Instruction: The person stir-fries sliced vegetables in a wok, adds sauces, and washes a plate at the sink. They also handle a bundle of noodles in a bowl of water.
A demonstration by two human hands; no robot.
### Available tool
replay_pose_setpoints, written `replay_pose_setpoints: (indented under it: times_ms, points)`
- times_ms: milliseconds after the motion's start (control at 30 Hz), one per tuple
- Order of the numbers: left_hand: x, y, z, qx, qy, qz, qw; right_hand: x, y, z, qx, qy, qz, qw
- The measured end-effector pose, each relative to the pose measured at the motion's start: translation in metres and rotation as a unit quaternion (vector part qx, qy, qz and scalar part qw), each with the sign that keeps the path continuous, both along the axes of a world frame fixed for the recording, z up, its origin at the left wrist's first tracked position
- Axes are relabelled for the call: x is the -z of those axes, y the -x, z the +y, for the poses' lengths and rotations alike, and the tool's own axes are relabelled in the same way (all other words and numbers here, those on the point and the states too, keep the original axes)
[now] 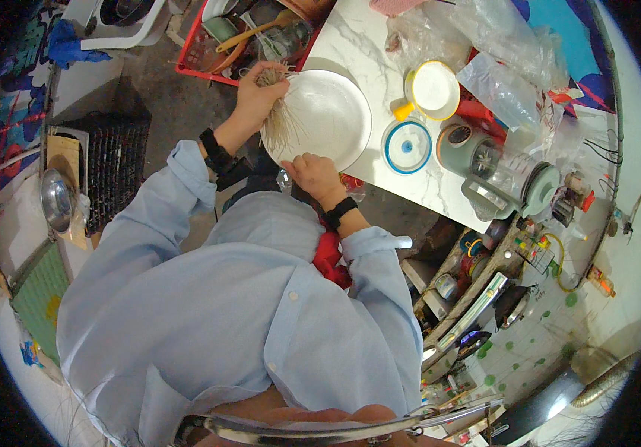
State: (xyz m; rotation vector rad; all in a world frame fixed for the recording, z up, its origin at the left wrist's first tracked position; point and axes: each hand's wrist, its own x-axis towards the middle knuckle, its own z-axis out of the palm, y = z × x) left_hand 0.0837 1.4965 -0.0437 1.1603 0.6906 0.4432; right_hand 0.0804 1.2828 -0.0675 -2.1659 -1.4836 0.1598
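Observation:
My left hand is closed around a bundle of thin, pale, dry strands, which look like dried noodles or brush fibres. The strands fan out downward over the left part of a large round white basin. With bent fingers, my right hand grips the near rim of this basin, which lies partly over the marble-patterned table. To its right are a blue-rimmed lid and a yellow-rimmed white pan with a yellow handle.
A red plastic crate with utensils stands beyond my left hand. A green-grey blender lies across the right part of the marble-patterned table. Plastic bags are heaped behind it. Shelves with jars and pans stand at lower right.

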Motion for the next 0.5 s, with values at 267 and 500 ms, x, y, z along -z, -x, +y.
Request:
replay_pose_setpoints:
  times_ms: [267, 500]
  points:
    - [-0.016, 0.004, 0.007, -0.004, 0.040, 0.060, 0.997, -0.023, -0.054, 0.009, 0.315, 0.069, 0.160, 0.933]
    - [-0.020, 0.005, 0.008, -0.015, 0.055, 0.033, 0.998, 0.006, -0.066, 0.022, 0.253, 0.191, -0.032, 0.948]
